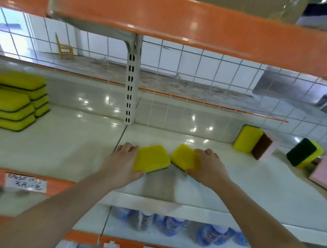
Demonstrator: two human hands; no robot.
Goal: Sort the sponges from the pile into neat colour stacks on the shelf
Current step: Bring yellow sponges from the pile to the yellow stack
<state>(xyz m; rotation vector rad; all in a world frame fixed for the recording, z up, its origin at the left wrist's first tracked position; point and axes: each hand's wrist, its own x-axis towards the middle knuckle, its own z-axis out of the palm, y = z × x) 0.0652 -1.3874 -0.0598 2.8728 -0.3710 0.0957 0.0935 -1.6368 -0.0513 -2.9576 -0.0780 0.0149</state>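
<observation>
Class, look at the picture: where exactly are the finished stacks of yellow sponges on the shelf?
In the head view, the yellow stacks sit at the far left of the white shelf, well left of the slotted upright post and both hands.

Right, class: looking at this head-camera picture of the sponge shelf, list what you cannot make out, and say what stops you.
- Price label, head view: handwriting too blurred to read.
- Yellow stacks: cut off by the left edge, so the full count is hidden.
- Pink sponge: cut off by the right edge.
- Bottles on the lower shelf: blurred, partly hidden by the shelf's front lip.
- Left hand and right hand: fingers partly hidden behind their yellow sponges.
</observation>
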